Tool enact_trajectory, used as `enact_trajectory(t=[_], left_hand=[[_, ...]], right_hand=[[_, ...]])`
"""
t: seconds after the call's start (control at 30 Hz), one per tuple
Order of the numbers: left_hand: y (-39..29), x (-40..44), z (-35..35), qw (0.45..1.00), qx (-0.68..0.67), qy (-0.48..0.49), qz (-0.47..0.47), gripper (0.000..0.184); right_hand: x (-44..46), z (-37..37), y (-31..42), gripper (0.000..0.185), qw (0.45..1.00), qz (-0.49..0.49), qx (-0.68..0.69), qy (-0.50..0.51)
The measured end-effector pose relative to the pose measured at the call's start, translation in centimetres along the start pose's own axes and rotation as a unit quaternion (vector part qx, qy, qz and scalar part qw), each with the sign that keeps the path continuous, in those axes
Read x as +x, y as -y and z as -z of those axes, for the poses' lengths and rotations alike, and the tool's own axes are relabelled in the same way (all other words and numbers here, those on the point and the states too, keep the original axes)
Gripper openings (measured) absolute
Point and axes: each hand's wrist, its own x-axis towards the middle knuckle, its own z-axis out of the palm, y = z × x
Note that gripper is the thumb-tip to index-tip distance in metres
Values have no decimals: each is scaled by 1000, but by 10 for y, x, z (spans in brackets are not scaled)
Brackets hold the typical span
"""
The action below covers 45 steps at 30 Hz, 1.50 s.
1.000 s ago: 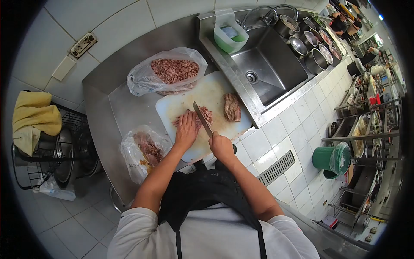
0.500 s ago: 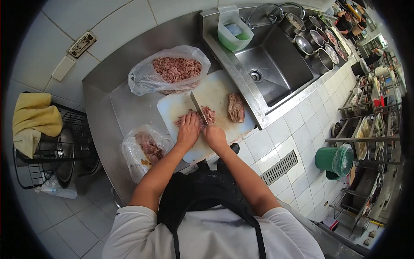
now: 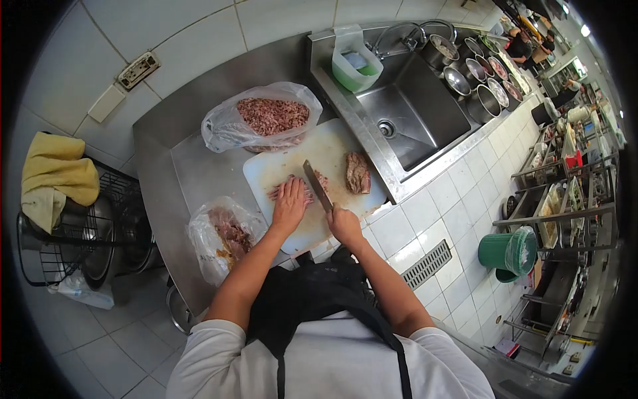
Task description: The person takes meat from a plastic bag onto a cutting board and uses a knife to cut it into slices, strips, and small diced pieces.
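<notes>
My right hand (image 3: 344, 225) is closed round the handle of a knife (image 3: 317, 186), whose blade slants up and left over the cutting board (image 3: 266, 169). Pressed flat on strips of meat (image 3: 309, 196) is my left hand (image 3: 290, 204), its fingers spread a little, just left of the blade. Small chopped bits lie partly hidden behind the blade. A brown chunk of meat (image 3: 357, 174) rests at the board's right side. Above the board, an open plastic bag (image 3: 222, 126) holds chopped meat (image 3: 272, 116). Another bag (image 3: 204, 243) with larger meat pieces lies to the lower left.
Right of the board is a steel sink (image 3: 415, 120), with a green-filled container (image 3: 355, 70) at its corner and several metal pots beyond. A wire rack (image 3: 66, 246) with a yellow cloth (image 3: 60, 169) stands left. A green bin (image 3: 498, 251) and distant people are at right.
The knife has moved from against my left fingers to slightly right of them, and my right hand has drawn back. The whole view has shifted slightly.
</notes>
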Motion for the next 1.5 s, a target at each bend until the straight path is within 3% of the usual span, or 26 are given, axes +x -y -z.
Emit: enact_trajectory(t=[0.27, 0.7, 0.97, 1.2, 1.5], left_hand=[[-2, 2, 17, 988, -149, -30, 31, 70], [-2, 2, 8, 996, -84, -29, 28, 66], [-1, 5, 2, 999, -28, -5, 21, 64], [3, 3, -4, 999, -31, -2, 18, 63], [1, 3, 0, 994, -101, -27, 25, 63]], right_hand=[[-14, 32, 32, 17, 999, 17, 8, -25], [-30, 22, 35, 10, 998, 20, -65, 15], [-12, 6, 30, 12, 999, 12, -37, 35], [43, -32, 34, 16, 1000, 18, 22, -13], [-14, -14, 3, 22, 999, 3, 25, 33]])
